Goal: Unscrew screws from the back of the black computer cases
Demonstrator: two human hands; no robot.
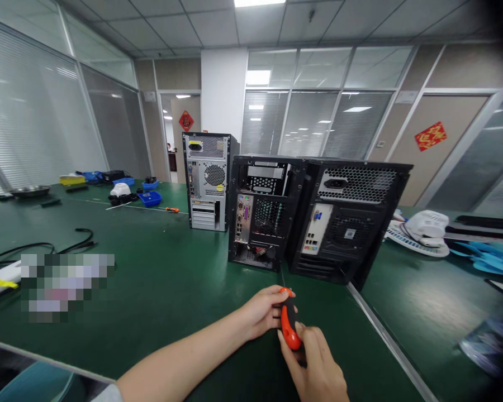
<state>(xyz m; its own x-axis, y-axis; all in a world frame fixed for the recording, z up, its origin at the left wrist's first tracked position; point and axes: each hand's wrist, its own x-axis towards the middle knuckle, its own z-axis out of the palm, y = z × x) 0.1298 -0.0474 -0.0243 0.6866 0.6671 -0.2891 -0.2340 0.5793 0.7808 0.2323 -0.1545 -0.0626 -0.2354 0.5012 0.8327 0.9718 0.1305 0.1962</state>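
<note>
An orange-and-black screwdriver (pixel 290 324) is held low over the green table in front of me, its thick handle toward me. My left hand (pixel 265 312) reaches in from the lower left and pinches the handle's far end between thumb and fingers. At the near end, the fingers of my right hand (pixel 316 363) close on the handle. Beyond my hands stands an open black computer case (pixel 257 218), its back panel facing me. A second black computer case (pixel 346 223) adjoins it on the right, and a silver-backed computer case (pixel 207 181) stands behind on the left.
Another orange screwdriver (pixel 172 210) lies farther back, near blue bins (pixel 150 198) and a metal dish (pixel 30 191). Black cables (pixel 77 240) and a white power strip (pixel 2 279) lie at left. White fan parts (pixel 427 229) and blue blades (pixel 492 257) are at right.
</note>
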